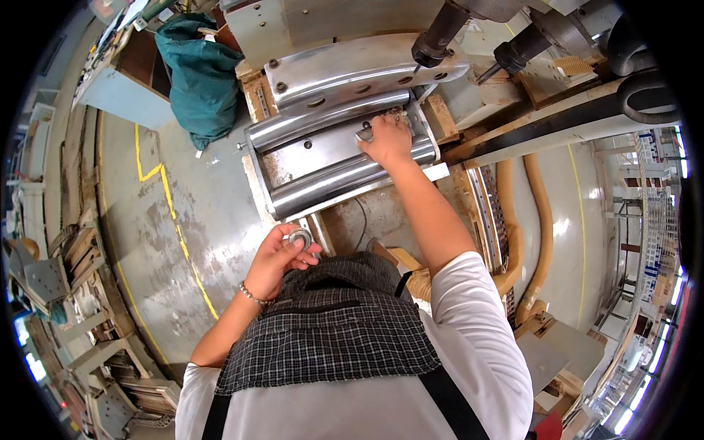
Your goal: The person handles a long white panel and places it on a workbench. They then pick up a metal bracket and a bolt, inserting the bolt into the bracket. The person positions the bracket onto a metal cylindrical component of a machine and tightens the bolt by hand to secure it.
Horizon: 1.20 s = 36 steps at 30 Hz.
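My left hand (pixel 275 257) is closed on a metal ring (pixel 299 237) with a shiny rim, which looks like a bearing, in front of my apron. My right hand (pixel 389 141) reaches out over a metal frame with two steel rollers, the far roller (pixel 330 121) and the near roller (pixel 330 180). Its fingers curl down at the right end of the grey plate (pixel 315 155) between the rollers. A small shiny bit shows by its thumb, but what the fingers hold is mostly hidden. Bolt heads sit in the plate.
A curved metal guard (pixel 345 70) stands behind the rollers. Two dark spindles (pixel 440 37) with drill bits hang at the upper right. A green cloth bag (pixel 196 81) stands at the upper left. Tan hoses (pixel 543 220) run along the floor at right. Wooden parts (pixel 88 257) are stacked at far left.
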Available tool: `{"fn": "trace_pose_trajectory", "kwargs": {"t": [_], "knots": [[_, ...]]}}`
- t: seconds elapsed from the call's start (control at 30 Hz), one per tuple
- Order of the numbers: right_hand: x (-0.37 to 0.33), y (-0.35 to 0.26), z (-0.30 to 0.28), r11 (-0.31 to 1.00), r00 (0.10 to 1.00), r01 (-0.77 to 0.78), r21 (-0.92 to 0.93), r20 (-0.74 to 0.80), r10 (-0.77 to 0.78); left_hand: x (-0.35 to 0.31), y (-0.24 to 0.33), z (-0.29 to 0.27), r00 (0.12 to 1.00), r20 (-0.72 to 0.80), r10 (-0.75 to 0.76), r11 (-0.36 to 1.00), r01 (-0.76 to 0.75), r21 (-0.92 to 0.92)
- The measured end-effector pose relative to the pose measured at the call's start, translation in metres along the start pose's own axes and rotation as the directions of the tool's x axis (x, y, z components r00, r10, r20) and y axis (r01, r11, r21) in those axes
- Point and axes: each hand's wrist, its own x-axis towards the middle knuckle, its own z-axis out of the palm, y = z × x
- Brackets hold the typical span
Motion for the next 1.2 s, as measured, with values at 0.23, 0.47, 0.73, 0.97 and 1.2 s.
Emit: {"fn": "trace_pose_trajectory", "kwargs": {"t": [0.23, 0.47, 0.73, 0.97, 1.2], "knots": [[0.008, 0.019, 0.001, 0.993, 0.997, -0.051, 0.111, 0.063, 0.044, 0.012, 0.004, 0.011, 0.998, 0.058, 0.011, 0.998, -0.014, 0.062], [-0.087, 0.009, -0.049, 0.655, 0.823, 0.527, 0.542, -0.517, -0.235, 0.034, 0.015, 0.026, 0.999, 0.01, 0.04, 0.99, -0.041, 0.134], [-0.172, 0.016, -0.046, 0.641, 0.741, 0.603, 0.475, -0.631, -0.229, 0.078, 0.02, 0.107, 0.973, 0.228, -0.032, 0.997, 0.016, 0.069], [-0.186, 0.08, -0.028, 0.592, 0.773, 0.458, 0.663, -0.625, 0.103, 0.106, 0.005, 0.17, 0.931, 0.349, -0.105, 0.933, -0.029, 0.358], [-0.195, 0.134, -0.01, -0.335, 0.933, 0.184, 0.924, -0.058, 0.355, 0.133, 0.001, 0.224, 0.843, 0.466, -0.267, 0.834, -0.041, 0.551]]}}
